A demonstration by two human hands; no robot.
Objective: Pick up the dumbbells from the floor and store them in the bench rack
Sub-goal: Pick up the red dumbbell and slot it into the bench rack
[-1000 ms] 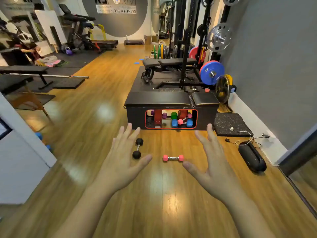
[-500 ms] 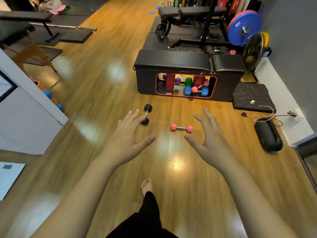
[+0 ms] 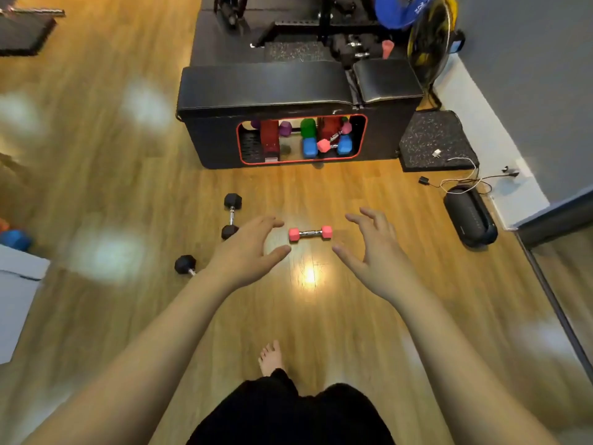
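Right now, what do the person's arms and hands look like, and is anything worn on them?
Both forearms are bare, with no sleeves in view. The left hand and the right hand wear no gloves, rings, watch or bands that I can see. Lower down, dark black clothing covers the legs, and one foot is bare.

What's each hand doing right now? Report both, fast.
Left hand: open, empty, just left of the pink dumbbell.
Right hand: open, empty, just right of it.

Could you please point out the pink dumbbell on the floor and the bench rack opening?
pink dumbbell [image 3: 310, 233]: head view, chrome handle.
bench rack opening [image 3: 362, 136]: head view, red rim, right side.
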